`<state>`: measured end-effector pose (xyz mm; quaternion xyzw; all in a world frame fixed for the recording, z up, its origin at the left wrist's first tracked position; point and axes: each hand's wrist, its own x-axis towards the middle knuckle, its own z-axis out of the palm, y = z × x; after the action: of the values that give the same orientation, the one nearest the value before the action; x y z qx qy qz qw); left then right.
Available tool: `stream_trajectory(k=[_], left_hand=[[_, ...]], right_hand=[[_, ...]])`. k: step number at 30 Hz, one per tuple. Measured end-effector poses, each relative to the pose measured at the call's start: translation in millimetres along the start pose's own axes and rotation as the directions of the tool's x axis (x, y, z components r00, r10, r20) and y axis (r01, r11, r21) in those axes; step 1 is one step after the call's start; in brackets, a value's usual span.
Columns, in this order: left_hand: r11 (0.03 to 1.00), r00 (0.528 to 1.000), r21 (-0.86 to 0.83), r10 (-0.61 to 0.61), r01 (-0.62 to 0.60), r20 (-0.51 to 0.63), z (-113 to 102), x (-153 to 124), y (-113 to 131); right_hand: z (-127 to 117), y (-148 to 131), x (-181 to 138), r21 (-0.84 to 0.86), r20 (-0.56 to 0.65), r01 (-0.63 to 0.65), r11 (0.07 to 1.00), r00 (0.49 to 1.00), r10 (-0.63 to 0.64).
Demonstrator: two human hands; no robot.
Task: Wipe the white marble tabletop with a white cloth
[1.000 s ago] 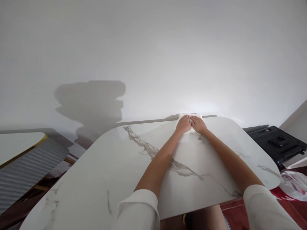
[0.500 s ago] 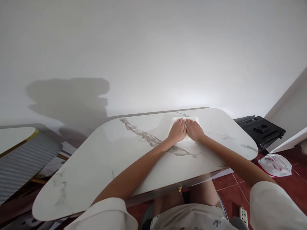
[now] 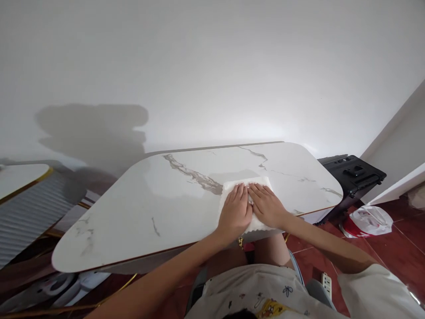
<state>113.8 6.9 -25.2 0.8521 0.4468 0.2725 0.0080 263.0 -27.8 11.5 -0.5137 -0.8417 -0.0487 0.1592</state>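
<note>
A white folded cloth (image 3: pixel 257 182) lies on the white marble-patterned table (image 3: pixel 172 201), near its front edge. My left hand (image 3: pixel 234 213) and my right hand (image 3: pixel 266 205) press flat on the cloth side by side, fingers stretched out and touching at the middle. Both hands cover most of the cloth; only its far edge and near fringe show.
A white wall rises right behind the table. A black case (image 3: pixel 352 173) sits on the floor to the right, with a plastic bag (image 3: pixel 367 220) beside it. A second white table with a gold rim (image 3: pixel 20 177) stands at the left. The floor is dark red tile.
Both hands have slid the cloth from the table's far edge back across the top to the near edge. The view has tilted down with them.
</note>
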Motion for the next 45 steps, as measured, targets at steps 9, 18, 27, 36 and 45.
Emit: stream_trajectory(k=[9,18,27,36,45], left_hand=[[0.998,0.987,-0.051,-0.023,0.032,0.157,3.1,37.8,55.6],[0.998,0.990,0.044,-0.047,0.041,0.130,33.3,130.4,33.1],[0.983,0.985,0.105,-0.160,0.152,0.068,52.7,202.9,-43.3],[0.992,0.991,0.099,-0.082,0.072,0.103,73.3,258.1,-65.4],[0.997,0.992,0.070,0.029,-0.038,0.126,73.7,244.4,-33.0]], right_hand=[[-14.1,64.9,-20.3,0.036,0.028,0.022,0.999,0.999,-0.023],[2.2,149.5,62.5,0.016,0.187,-0.028,0.999,0.982,0.024],[30.7,175.8,176.4,0.016,0.180,-0.028,0.999,0.983,0.025],[41.4,212.1,206.6,-0.025,0.085,-0.094,0.995,0.992,0.096],[26.3,205.9,158.2,-0.093,0.079,-0.206,0.974,0.974,0.214]])
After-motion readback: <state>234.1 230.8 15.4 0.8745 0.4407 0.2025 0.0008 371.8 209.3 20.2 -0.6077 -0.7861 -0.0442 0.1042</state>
